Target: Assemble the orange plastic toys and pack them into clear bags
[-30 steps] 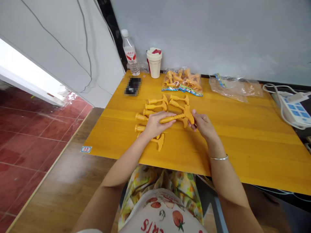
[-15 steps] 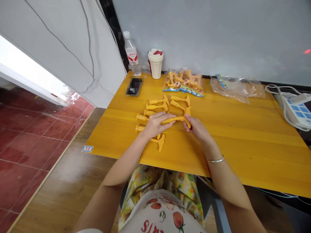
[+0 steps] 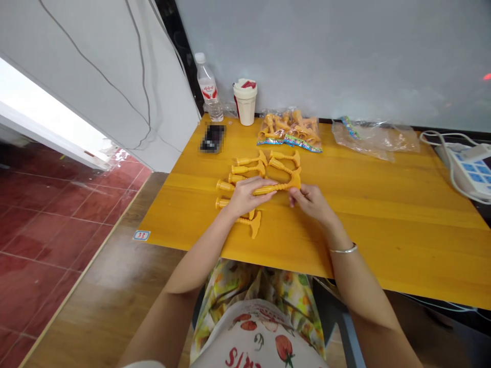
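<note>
Swung level since the earlier frame, the orange plastic peg (image 3: 274, 188) lies under the closed fingers (image 3: 264, 184) of our left hand (image 3: 248, 197); the narrowed fingers (image 3: 293, 197) of our right hand (image 3: 312, 202) sit at its flared end, grip unclear

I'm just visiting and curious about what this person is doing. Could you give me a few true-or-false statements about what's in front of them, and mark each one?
1. The left hand and right hand both hold one orange plastic piece. True.
2. The silver bracelet is on the left wrist. False: it is on the right wrist.
3. A plastic water bottle stands beside a cream-coloured cup. True.
4. The power strip lies among the orange pieces. False: it is off to the far right, away from them.
</note>
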Motion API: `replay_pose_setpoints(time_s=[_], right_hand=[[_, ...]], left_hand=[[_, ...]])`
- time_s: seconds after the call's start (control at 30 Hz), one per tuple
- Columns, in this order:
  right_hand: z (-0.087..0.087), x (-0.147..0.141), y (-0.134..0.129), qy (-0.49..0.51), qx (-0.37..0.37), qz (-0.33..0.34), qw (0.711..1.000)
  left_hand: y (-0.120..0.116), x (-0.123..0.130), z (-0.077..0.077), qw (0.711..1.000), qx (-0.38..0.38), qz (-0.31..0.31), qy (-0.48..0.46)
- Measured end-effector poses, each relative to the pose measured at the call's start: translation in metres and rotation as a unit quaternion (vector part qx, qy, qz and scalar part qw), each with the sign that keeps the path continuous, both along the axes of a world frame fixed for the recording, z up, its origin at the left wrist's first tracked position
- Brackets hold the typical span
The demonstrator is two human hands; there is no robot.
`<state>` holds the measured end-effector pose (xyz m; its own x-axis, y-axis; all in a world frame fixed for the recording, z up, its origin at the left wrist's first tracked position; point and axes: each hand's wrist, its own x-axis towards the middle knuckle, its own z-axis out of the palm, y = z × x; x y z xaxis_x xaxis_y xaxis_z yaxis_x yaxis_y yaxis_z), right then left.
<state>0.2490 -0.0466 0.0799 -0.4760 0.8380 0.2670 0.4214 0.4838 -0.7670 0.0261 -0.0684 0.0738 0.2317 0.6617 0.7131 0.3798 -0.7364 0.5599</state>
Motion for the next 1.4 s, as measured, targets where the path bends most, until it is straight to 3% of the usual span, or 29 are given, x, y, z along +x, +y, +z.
replay_pose_setpoints(time_s=[0.13,0.33,0.4,0.47,0.57,0.67,0.8,0.97,1.03,1.13,1.23,1.4], right_hand=[[0.007,-0.009,-0.010,0.069,-0.190,0.019,0.979],[0.005,-0.002,0.002,0.117,-0.305,0.066,0.943],[-0.002,0.008,0.013,0.127,-0.283,0.008,0.951],[-0.010,0.021,0.027,0.147,-0.209,-0.103,0.961],[-0.022,0.039,0.044,0.184,-0.107,-0.258,0.942],[-0.031,0.048,0.052,0.207,-0.085,-0.319,0.921],[-0.040,0.044,0.054,0.196,-0.076,-0.317,0.925],[-0.051,0.040,0.057,0.177,-0.048,-0.297,0.937],[-0.056,0.042,0.060,0.170,-0.039,-0.295,0.939],[-0.061,0.046,0.063,0.164,-0.037,-0.295,0.941],[-0.063,0.049,0.065,0.162,-0.045,-0.298,0.940],[-0.063,0.052,0.067,0.155,-0.062,-0.299,0.940]], left_hand=[[0.000,-0.002,-0.001,0.999,0.042,0.012,0.018],[0.003,-0.003,-0.005,0.996,0.036,0.028,0.080],[0.005,-0.004,-0.006,0.993,0.018,0.040,0.106],[0.006,-0.003,-0.006,0.987,-0.013,0.052,0.148],[0.005,0.004,-0.005,0.966,-0.071,0.045,0.243],[0.005,0.016,-0.005,0.936,-0.098,0.052,0.334],[0.007,0.030,-0.003,0.900,-0.104,0.065,0.419],[0.022,0.035,0.010,0.882,-0.143,0.051,0.445],[0.036,0.036,0.018,0.863,-0.188,0.013,0.469],[0.066,0.044,0.029,0.801,-0.263,-0.043,0.537],[0.099,0.054,0.033,0.742,-0.319,-0.057,0.586],[0.136,0.064,0.032,0.703,-0.374,-0.042,0.603]])
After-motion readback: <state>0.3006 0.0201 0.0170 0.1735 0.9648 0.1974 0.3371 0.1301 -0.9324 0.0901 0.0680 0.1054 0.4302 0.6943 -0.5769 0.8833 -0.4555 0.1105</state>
